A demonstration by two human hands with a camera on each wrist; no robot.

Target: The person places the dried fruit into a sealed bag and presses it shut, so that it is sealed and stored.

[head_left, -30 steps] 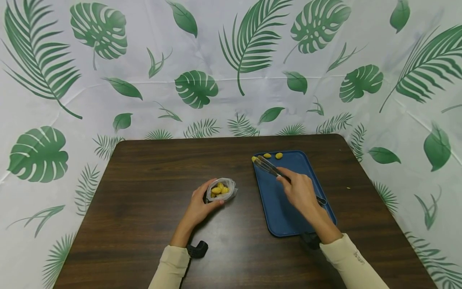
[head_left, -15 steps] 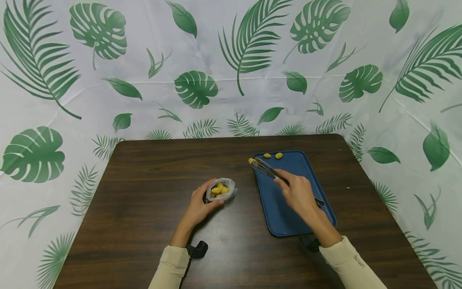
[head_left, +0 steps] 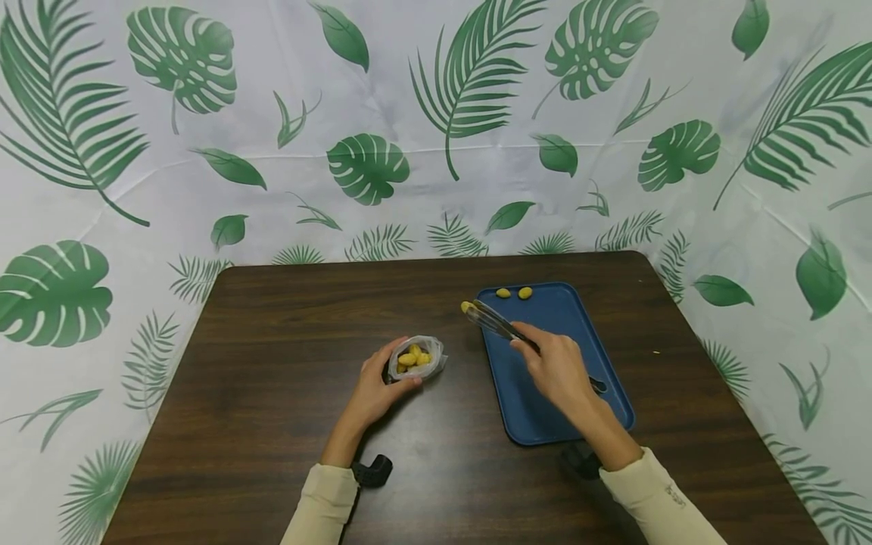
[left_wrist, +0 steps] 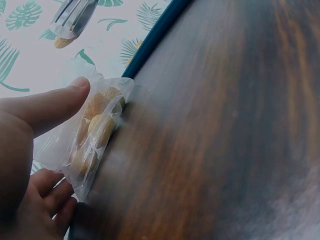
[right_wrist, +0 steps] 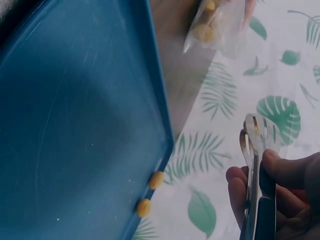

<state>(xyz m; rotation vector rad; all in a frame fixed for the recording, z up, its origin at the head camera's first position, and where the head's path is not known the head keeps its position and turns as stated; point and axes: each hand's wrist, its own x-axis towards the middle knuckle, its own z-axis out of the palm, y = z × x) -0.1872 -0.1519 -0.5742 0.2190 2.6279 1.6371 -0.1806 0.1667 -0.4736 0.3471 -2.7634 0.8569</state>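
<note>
My left hand (head_left: 376, 384) grips an open clear plastic bag (head_left: 436, 348) by its sides, thumb on the near side. Several small oval yellow pieces (left_wrist: 101, 129) lie inside it. With my right hand (head_left: 562, 369) I hold metal tongs (head_left: 500, 324) with dark handles, squeezed nearly together. A single yellow piece (head_left: 466, 306) sits between the tong tips, over the table to the left of the blue tray (head_left: 527, 401) and to the upper right of the bag. Two similar pieces (head_left: 525, 293) lie at the tray's far edge.
The dark wooden table (head_left: 286, 341) runs up to a white leaf-print cloth (head_left: 286, 204) behind it. Black wrist gear (head_left: 373, 471) is strapped by the left cuff. A tiny yellow scrap (head_left: 657, 352) lies right of the tray.
The tongs have moved left and slightly down with the yellow piece, from the tray's far left corner out past its edge. The left hand and bag have stayed put.
</note>
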